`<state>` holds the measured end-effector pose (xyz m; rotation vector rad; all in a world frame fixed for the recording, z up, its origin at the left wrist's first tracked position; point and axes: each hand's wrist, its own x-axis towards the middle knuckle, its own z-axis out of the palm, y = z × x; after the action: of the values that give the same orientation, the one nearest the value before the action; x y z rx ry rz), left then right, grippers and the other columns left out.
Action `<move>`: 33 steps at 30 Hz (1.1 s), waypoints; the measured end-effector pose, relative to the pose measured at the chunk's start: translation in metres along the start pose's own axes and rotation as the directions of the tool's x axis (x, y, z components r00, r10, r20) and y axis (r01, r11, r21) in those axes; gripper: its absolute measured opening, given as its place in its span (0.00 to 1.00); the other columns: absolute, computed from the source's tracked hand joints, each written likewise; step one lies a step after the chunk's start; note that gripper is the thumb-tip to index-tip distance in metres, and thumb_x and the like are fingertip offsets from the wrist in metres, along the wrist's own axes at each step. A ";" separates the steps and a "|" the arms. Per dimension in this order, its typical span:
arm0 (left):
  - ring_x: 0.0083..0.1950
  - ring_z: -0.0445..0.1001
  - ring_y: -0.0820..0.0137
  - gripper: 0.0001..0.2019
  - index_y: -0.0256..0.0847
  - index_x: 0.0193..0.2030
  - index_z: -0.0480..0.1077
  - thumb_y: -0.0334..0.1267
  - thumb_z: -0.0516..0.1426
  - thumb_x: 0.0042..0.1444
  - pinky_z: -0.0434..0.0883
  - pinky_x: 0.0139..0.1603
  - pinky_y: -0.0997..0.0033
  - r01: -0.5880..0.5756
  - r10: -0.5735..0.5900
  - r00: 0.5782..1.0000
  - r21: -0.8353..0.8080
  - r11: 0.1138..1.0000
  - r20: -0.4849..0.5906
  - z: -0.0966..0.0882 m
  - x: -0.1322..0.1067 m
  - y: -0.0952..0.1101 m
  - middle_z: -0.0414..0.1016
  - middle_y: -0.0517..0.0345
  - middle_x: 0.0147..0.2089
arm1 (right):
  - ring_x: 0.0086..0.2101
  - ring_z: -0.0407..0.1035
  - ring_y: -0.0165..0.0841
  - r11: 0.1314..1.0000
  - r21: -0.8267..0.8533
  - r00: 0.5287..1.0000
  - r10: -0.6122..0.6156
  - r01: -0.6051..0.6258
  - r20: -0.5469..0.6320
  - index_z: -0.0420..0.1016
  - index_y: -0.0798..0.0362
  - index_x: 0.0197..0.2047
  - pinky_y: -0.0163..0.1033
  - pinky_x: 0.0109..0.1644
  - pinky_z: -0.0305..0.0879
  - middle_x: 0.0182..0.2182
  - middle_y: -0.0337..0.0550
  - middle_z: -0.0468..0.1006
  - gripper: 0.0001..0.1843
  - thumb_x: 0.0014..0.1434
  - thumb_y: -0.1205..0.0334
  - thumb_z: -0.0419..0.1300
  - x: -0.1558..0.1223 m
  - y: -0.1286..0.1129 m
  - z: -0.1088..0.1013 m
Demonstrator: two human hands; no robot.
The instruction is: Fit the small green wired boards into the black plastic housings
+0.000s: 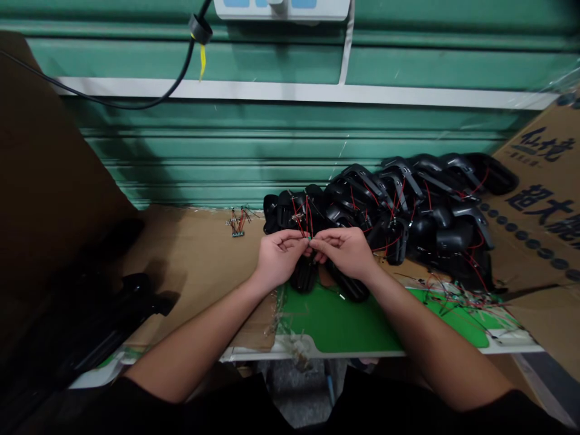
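Observation:
My left hand [280, 254] and my right hand [347, 251] meet over the front of the table, fingertips almost touching. Both pinch a tiny green part, apparently a small circuit board [310, 239], mostly covered by the fingers. Thin red wires [309, 214] rise from it toward the black plastic housings behind. Beneath the hands lies a black housing [302, 278] with a long rounded handle, and another black handle [351, 285] lies beside it under my right hand. Which housing the wires join, I cannot make out.
Black housings with red wires [389, 199] are heaped at the back right. Loose wires with small boards [457, 296] lie at the right, more small boards [238, 222] on the cardboard [190, 266]. A cardboard box [539, 199] borders the right; dark plastic parts [131, 308] lie left.

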<state>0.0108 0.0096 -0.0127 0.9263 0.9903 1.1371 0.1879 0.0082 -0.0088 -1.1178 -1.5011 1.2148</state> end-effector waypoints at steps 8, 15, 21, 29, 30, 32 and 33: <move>0.30 0.78 0.75 0.22 0.31 0.42 0.70 0.44 0.67 0.45 0.77 0.35 0.77 -0.056 0.056 0.998 0.027 0.998 -0.015 -0.005 0.008 0.000 0.76 0.57 0.32 | 0.19 0.67 0.27 0.996 -0.054 0.997 0.065 -0.064 0.029 0.76 0.58 0.37 0.31 0.22 0.64 0.22 0.42 0.76 0.22 0.61 0.45 0.71 0.000 -0.004 -0.006; 0.30 0.75 0.78 0.17 0.32 0.41 0.71 0.40 0.63 0.46 0.75 0.33 0.78 -0.034 0.034 0.999 0.035 0.999 0.003 -0.006 0.006 0.004 0.74 0.58 0.34 | 0.21 0.69 0.28 0.999 -0.021 0.999 0.043 -0.043 0.022 0.78 0.58 0.40 0.31 0.23 0.65 0.26 0.42 0.78 0.19 0.56 0.51 0.75 -0.004 -0.004 -0.001; 0.31 0.75 0.77 0.17 0.34 0.40 0.65 0.45 0.62 0.51 0.75 0.33 0.76 -0.028 0.026 0.999 -0.073 0.997 -0.036 -0.007 0.007 0.006 0.75 0.57 0.36 | 0.19 0.67 0.27 0.998 -0.040 0.998 0.041 -0.040 0.038 0.75 0.58 0.39 0.31 0.22 0.64 0.22 0.40 0.74 0.19 0.61 0.49 0.70 -0.005 -0.006 -0.003; 0.29 0.73 0.77 0.15 0.37 0.40 0.61 0.40 0.59 0.50 0.71 0.31 0.77 -0.125 0.110 0.989 -0.155 0.980 -0.101 -0.024 0.020 0.027 0.71 0.60 0.32 | 0.23 0.73 0.31 0.999 -0.046 1.000 -0.023 0.022 -0.018 0.77 0.58 0.43 0.34 0.24 0.70 0.28 0.43 0.76 0.24 0.57 0.46 0.74 -0.004 -0.008 -0.009; 0.27 0.71 0.78 0.13 0.37 0.39 0.61 0.39 0.58 0.49 0.68 0.30 0.78 -0.123 0.113 0.991 -0.150 0.981 -0.075 -0.025 0.020 0.027 0.67 0.61 0.29 | 0.24 0.73 0.31 0.999 -0.040 0.999 -0.023 0.022 -0.022 0.77 0.58 0.43 0.34 0.25 0.71 0.28 0.44 0.77 0.23 0.58 0.46 0.73 -0.004 -0.008 -0.008; 0.24 0.65 0.80 0.12 0.37 0.36 0.60 0.38 0.58 0.50 0.64 0.27 0.78 -0.122 0.119 0.992 -0.137 0.983 -0.033 -0.025 0.021 0.026 0.59 0.64 0.25 | 0.24 0.74 0.31 0.998 -0.048 0.999 -0.035 0.034 -0.021 0.78 0.58 0.44 0.35 0.26 0.72 0.29 0.44 0.78 0.22 0.59 0.48 0.72 -0.005 -0.006 -0.007; 0.22 0.63 0.81 0.12 0.37 0.35 0.59 0.39 0.58 0.51 0.62 0.26 0.78 -0.123 0.121 0.992 -0.132 0.984 -0.024 -0.025 0.021 0.024 0.55 0.65 0.25 | 0.24 0.74 0.31 0.997 -0.057 0.999 -0.045 0.045 -0.015 0.79 0.58 0.45 0.35 0.27 0.73 0.30 0.44 0.78 0.21 0.60 0.49 0.72 -0.005 -0.005 -0.006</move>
<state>-0.0168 0.0362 -0.0006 0.8806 0.8689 1.2995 0.1937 0.0039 -0.0032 -1.1227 -1.5494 1.1362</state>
